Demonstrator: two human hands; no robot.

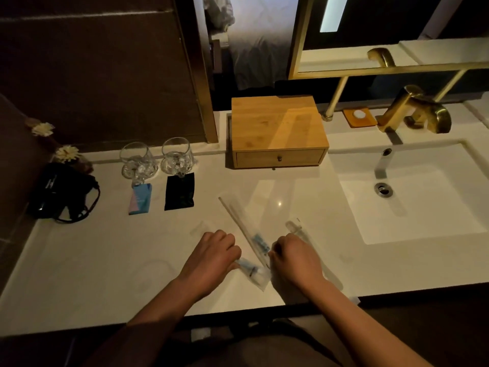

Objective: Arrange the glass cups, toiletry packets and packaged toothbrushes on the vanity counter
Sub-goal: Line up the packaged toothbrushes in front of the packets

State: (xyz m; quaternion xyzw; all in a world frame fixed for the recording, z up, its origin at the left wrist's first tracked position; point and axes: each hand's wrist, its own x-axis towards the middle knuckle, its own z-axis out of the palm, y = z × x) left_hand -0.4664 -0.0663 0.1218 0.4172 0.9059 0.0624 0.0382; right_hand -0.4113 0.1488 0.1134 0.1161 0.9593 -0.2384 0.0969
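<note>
Two glass cups (138, 161) (176, 156) stand side by side at the back of the white vanity counter (105, 260). In front of them lie a blue-and-pink packet (140, 198) and a black packet (179, 192). Three clear-wrapped toothbrushes lie near the front: one long (244, 229), slanting back-left, one (252, 272) under my left hand (211, 258), one (295, 227) sticking out from under my right hand (293, 260). Both hands are curled with fingers pressed on the packages.
A wooden drawer box (276, 131) stands at the back centre. The sink basin (412, 192) with a gold faucet (415, 109) takes the right side. A black hairdryer with its cord (62, 193) lies at the left, dried flowers (66, 153) behind it.
</note>
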